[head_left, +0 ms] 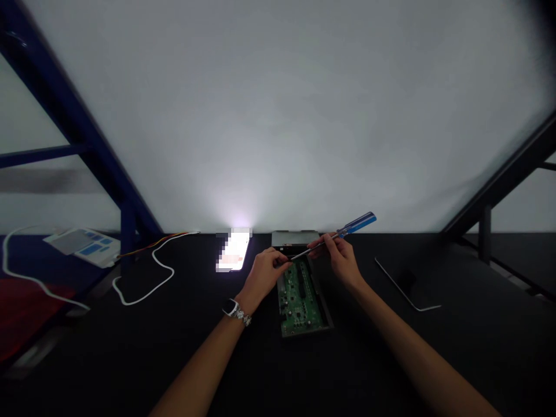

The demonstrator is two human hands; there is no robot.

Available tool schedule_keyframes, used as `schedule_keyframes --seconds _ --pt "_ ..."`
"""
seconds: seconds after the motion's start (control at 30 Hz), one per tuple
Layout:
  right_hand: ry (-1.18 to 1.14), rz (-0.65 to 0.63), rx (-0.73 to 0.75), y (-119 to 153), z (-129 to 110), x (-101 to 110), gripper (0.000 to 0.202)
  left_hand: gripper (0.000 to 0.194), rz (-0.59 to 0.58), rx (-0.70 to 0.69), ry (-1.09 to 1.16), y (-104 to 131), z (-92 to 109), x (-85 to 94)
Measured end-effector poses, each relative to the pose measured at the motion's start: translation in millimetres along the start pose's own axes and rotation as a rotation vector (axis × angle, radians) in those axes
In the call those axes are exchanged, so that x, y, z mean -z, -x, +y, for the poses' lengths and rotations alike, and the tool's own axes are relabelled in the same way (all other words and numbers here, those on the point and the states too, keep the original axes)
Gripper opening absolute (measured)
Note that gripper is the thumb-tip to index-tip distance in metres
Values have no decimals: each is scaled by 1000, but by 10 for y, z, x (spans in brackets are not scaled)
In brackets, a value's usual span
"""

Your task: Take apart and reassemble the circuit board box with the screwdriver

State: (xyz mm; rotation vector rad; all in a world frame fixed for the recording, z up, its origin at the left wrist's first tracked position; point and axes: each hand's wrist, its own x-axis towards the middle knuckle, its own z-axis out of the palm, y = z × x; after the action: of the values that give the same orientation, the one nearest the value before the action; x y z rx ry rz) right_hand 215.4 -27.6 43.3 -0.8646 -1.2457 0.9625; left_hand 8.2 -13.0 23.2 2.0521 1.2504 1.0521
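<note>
A screwdriver [358, 223] with a blue handle and thin metal shaft slants above a green circuit board [299, 295]. The board sits in a dark, shallow housing [328, 321] on the black tabletop. My right hand [341, 258] is closed around the shaft, just below the handle, which points up and to the right. My left hand [264, 272], with a watch [230, 307] and a bracelet on its wrist, pinches at the screwdriver's tip over the far end of the board. Whether a small part is also between those fingers is too small to tell.
A lit phone [234, 252] stands left of the housing, its screen blurred out. Beyond the housing is a pale metal plate [295, 237]. A white cable [163, 266] winds at the left, near a white-and-blue card [89, 246]. An L-shaped metal rod [397, 284] lies at the right.
</note>
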Motion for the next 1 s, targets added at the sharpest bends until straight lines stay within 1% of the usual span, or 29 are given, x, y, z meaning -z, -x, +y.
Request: schedule_keyframes --seconds 0.07,0.17,0.33,0.47,0.63,0.83,1.0 --pt "18 12 9 11 -18 -7 39 4 -10 5 5 1 -4 -7" --pt "57 16 25 24 -55 -29 40 7 -20 0 9 3 -13 -15" --pt "119 -35 32 43 -68 -59 41 9 -50 -27 -48 2 -15 -6" --pt "175 -49 48 58 -67 -64 40 10 -76 -52 -93 5 -22 -5" --pt "276 -83 85 67 -131 -93 40 11 -100 -85 -141 14 -28 -16" --pt "246 -70 78 53 -161 -116 36 13 -132 -139 -133 29 10 0" --pt "294 -82 86 45 -198 -120 40 14 -141 -170 -112 26 43 -1"
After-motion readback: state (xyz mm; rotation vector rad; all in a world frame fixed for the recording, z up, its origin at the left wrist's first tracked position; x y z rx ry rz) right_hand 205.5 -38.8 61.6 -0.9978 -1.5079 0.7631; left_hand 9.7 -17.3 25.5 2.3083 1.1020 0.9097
